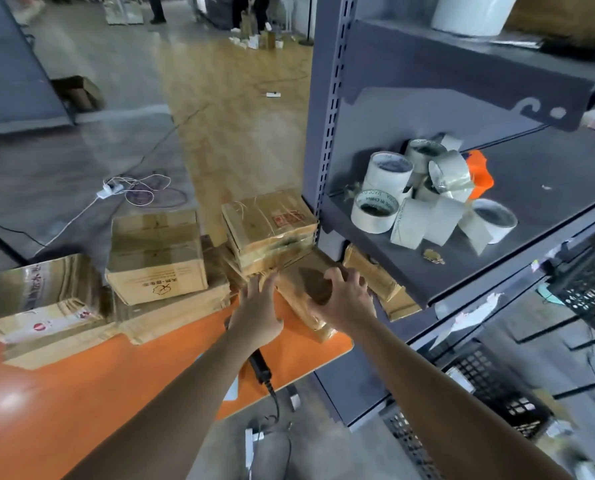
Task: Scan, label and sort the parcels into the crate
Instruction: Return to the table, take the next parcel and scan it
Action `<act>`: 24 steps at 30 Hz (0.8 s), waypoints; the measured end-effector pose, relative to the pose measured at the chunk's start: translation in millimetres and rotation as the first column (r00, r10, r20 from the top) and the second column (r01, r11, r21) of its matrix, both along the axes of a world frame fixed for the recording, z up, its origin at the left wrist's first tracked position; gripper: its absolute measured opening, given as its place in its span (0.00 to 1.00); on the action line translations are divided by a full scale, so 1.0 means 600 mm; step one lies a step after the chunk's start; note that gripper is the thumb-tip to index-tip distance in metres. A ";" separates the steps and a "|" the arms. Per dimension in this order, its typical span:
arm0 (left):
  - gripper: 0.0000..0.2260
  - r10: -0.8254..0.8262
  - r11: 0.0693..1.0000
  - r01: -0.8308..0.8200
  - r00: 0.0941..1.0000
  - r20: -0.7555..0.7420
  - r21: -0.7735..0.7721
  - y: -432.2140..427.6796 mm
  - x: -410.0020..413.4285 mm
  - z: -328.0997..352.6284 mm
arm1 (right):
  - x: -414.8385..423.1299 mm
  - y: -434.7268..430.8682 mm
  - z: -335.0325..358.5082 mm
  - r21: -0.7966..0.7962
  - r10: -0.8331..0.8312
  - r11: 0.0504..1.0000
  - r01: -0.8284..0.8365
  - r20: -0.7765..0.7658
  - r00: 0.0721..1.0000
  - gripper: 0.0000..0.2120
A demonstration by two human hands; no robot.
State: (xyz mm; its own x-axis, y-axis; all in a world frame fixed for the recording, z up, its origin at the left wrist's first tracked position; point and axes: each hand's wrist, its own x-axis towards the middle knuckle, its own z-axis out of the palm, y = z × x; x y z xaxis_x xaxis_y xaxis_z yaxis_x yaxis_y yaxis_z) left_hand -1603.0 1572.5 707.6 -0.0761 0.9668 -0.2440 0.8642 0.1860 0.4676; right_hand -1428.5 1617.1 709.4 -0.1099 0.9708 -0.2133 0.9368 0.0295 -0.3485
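My right hand (344,301) gripped a brown parcel (296,299) beside the shelf (538,188). My left hand (258,306) lay open against it.

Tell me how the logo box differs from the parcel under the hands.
The logo box stands tall and blocky; the parcel lies flat. The logo box sits untouched on flattened cardboard; the parcel, on the orange table, is gripped by the right hand and touched by the left hand. Both are brown cardboard.
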 end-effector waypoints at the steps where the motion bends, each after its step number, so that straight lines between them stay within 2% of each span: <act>1: 0.40 0.031 0.999 -0.031 0.999 0.009 0.008 0.001 -0.006 0.000 | -0.002 0.003 0.004 0.010 0.026 1.000 -0.026 -0.045 0.999 0.31; 4: 0.43 0.147 0.989 -0.147 0.985 0.088 -0.008 -0.003 -0.031 0.002 | -0.007 0.015 0.016 -0.013 0.072 0.997 -0.077 -0.233 0.970 0.28; 6: 0.43 0.189 0.982 -0.191 0.968 0.163 -0.006 -0.010 -0.052 0.002 | -0.012 0.025 0.022 -0.047 0.073 0.994 -0.095 -0.343 0.936 0.21; 8: 0.41 0.186 0.981 -0.194 0.954 0.234 0.013 -0.021 -0.073 0.003 | -0.024 0.029 0.026 -0.076 0.042 0.994 -0.081 -0.418 0.907 0.13; 10: 0.39 0.150 0.985 -0.166 0.949 0.276 0.035 -0.034 -0.089 0.010 | -0.041 0.028 0.028 -0.099 -0.006 0.994 -0.048 -0.477 0.879 0.13; 15: 0.37 0.076 0.990 -0.111 0.944 0.322 0.092 -0.070 -0.131 0.024 | -0.093 0.011 0.042 -0.218 -0.091 0.975 -0.032 -0.526 0.845 0.17; 19: 0.34 0.030 0.993 -0.075 0.899 0.436 0.086 -0.115 -0.177 0.044 | -0.139 -0.018 0.052 -0.272 -0.188 0.961 0.042 -0.537 0.823 0.28; 22: 0.32 0.000 0.989 -0.072 0.868 0.497 0.126 -0.149 -0.216 0.048 | -0.182 -0.059 0.055 -0.269 -0.263 0.955 0.127 -0.565 0.782 0.26; 24: 0.31 -0.009 0.987 -0.078 0.842 0.539 0.139 -0.165 -0.246 0.040 | -0.206 -0.081 0.039 -0.267 -0.294 0.951 0.159 -0.611 0.735 0.35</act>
State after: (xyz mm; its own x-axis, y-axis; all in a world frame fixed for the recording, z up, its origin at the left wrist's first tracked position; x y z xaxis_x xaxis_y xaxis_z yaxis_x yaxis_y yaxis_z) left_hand -1750.5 1473.4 731.6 -0.0097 0.9940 -0.1091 0.4642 0.1011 0.8800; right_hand -1551.8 1568.7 732.6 -0.0674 0.9340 -0.3509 0.4632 -0.2822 -0.8401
